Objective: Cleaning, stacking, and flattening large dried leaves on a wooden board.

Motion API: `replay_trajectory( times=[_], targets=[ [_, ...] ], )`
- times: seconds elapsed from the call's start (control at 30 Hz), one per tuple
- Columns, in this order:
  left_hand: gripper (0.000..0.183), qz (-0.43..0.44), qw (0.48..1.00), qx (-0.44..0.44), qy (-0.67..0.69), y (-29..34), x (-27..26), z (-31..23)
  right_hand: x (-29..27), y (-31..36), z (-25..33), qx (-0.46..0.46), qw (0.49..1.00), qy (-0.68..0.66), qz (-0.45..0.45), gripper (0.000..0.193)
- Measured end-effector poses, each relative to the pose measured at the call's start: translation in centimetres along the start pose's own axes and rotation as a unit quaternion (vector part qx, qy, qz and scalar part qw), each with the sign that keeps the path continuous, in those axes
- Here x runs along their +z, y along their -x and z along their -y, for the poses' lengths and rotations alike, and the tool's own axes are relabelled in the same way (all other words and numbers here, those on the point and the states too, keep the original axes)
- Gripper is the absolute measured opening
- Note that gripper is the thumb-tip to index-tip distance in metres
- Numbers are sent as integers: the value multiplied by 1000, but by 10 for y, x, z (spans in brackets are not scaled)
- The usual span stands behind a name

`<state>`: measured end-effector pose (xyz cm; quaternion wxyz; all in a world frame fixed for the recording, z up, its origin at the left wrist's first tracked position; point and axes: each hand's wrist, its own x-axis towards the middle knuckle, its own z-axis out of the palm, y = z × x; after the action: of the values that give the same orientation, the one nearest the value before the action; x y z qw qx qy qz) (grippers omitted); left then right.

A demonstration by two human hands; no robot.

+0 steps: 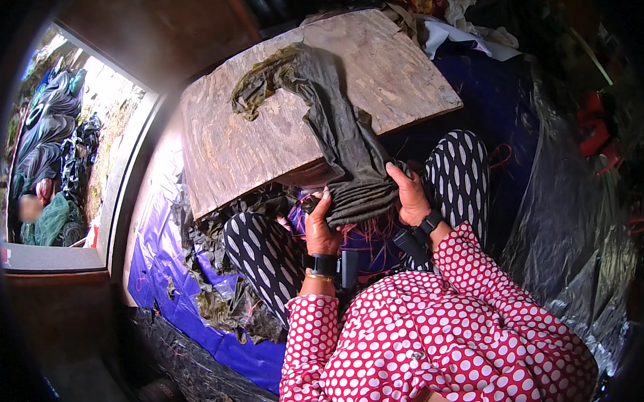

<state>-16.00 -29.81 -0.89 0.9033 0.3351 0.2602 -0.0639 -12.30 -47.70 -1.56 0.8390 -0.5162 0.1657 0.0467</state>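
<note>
A long, dark olive, kelp-like strip [337,122] with crinkled, yellowish edges lies across a wooden board [228,158] and curls to the left at its far end. Its near end is gathered into a stack of tight folds between my hands, over the board's near edge. My left hand [321,226] grips the left side of the folds, its thumb on top. From the right side, my right hand [408,196] grips them with its thumb raised along the edge. Most of the fingers of both hands are hidden beneath the folds.
Thin reddish strings [366,240] hang below the folds, between my knees. Dark crumpled scraps [234,314] lie on blue sheeting [232,356] to the left. Clear plastic sheeting [550,242] spreads on the right. Beyond a window frame [132,158], bundled netting [50,132] shows outside.
</note>
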Motion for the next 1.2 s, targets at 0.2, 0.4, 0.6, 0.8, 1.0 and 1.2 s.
replay_trajectory(
  times=[0.2, 0.4, 0.6, 0.8, 1.0, 1.2],
  targets=[
    [11, 15, 1000, -17, 13, -1, -8, 1, 0, -3, -6, 1, 999, -36, -23, 19],
    [22, 49, 981, -175, -74, 2, 4, -6, -2, -2, 5, 50, 997, -50, -4, 19],
    [14, -28, 995, -94, -21, 2, 1, -2, -1, -2, 3, 58, 996, -61, -1, 26],
    [13, 10, 999, -37, -5, 1, -4, 2, -2, -3, 1, 35, 997, -66, -6, 26],
    [12, 16, 999, -25, -13, 6, 3, -1, 3, 1, 5, 36, 997, -65, -14, 27],
    [18, -8, 998, -61, -9, 2, -2, -3, 3, 0, 10, 116, 991, -60, 30, 28]
  ],
)
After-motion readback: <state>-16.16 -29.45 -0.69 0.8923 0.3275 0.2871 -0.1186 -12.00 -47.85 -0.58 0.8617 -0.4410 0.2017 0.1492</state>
